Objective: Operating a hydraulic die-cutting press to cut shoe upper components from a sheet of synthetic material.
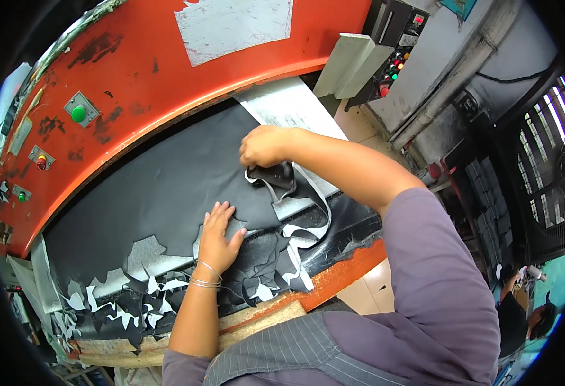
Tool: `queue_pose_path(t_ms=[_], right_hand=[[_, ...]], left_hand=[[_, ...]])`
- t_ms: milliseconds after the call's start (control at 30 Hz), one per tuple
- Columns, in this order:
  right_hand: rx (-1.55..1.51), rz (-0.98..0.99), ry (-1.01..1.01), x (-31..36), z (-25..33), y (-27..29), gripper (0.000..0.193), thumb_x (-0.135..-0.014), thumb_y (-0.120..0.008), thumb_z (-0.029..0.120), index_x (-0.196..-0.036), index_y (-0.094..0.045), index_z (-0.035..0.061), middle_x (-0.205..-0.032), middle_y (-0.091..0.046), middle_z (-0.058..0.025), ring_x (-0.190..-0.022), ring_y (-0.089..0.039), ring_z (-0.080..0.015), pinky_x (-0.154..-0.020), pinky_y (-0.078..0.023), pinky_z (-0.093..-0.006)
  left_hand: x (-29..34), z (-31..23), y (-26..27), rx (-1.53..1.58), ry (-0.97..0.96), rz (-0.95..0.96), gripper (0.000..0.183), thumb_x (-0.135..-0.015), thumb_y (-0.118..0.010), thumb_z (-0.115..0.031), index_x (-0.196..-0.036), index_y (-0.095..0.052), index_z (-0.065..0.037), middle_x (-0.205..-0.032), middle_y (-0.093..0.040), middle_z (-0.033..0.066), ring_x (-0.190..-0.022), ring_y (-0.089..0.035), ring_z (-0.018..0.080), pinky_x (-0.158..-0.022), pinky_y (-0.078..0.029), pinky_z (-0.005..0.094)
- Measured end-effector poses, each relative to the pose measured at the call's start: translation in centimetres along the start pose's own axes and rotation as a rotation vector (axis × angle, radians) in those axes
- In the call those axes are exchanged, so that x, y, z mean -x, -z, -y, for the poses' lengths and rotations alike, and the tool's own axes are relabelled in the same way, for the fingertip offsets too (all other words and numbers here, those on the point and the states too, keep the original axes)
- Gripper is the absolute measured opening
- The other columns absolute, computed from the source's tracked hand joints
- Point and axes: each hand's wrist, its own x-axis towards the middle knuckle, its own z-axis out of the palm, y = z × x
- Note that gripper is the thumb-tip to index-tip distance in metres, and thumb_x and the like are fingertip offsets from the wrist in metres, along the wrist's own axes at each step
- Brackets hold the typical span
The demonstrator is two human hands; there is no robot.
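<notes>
A large black leather-like sheet (147, 186) with a pale underside lies across the pale cutting board. My left hand (218, 235) rests on its ragged near edge, fingers spread and flat. My right hand (263, 147) is closed near the sheet's right end. From beneath that hand hangs a curled black offcut (276, 179) with a whitish edge, and its tips seem closed on it, though the grip itself is hidden. A long narrow strip (324, 215) loops from there down to the near side.
Jagged scraps (144, 302) lie along the board's near edge. An orange machine body (128, 83) with green buttons stands behind the sheet. A control box (398, 64) with lit buttons is at the far right. Another person (520, 315) is at the right edge.
</notes>
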Motion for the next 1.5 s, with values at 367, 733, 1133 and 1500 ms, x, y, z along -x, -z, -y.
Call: queue_pose_path(t_ms=[367, 733, 1133, 1500], right_hand=[[-0.523, -0.538, -1.089, 7.8, 6.8, -5.1, 0.032, -0.087, -0.057, 0.028, -0.088, -0.062, -0.0028, -0.08, -0.063, -0.0267, -0.083, -0.062, -0.0441, -0.076, -0.049, -0.0479], [-0.355, -0.63, -0.79, 11.8, 8.5, -7.7, 0.095, -0.071, -0.077, 0.043, -0.142, -0.031, -0.0003, -0.126, -0.052, -0.023, -0.122, -0.043, -0.0346, -0.1, -0.029, -0.0449], [-0.452, -0.633, -0.623, 11.3, 5.9, -5.9, 0.105, -0.058, -0.085, 0.036, -0.144, -0.032, 0.0081, -0.137, -0.042, -0.0215, -0.127, -0.037, -0.0339, -0.1, -0.032, -0.041], [-0.448, -0.786, -0.681, 9.1, 9.2, -3.3, 0.02, -0.078, -0.066, 0.019, -0.093, -0.061, 0.0061, -0.083, -0.064, -0.0108, -0.083, -0.059, -0.0309, -0.072, -0.048, -0.0428]], left_hand=[[-4.1, -2.6, -2.5, 0.216, 0.154, -0.038, 0.079, -0.08, -0.069, -0.02, -0.144, -0.028, 0.003, -0.136, -0.048, 0.0238, -0.132, -0.04, 0.0355, -0.114, -0.02, 0.0422], [-8.2, -3.5, -4.0, -0.106, 0.067, -0.022, 0.102, -0.067, -0.077, -0.035, -0.142, -0.024, 0.008, -0.139, -0.041, 0.0274, -0.132, -0.038, 0.0343, -0.113, -0.02, 0.0458], [-8.6, -3.5, -3.9, 0.019, 0.124, -0.053, 0.088, -0.068, -0.064, -0.012, -0.145, -0.025, 0.003, -0.14, -0.041, 0.0238, -0.13, -0.038, 0.0373, -0.113, -0.021, 0.0459], [-4.8, -2.6, -3.3, 0.228, 0.105, -0.195, 0.072, -0.079, -0.059, -0.004, -0.143, -0.027, 0.003, -0.137, -0.045, 0.0211, -0.129, -0.043, 0.0291, -0.109, -0.029, 0.0376]])
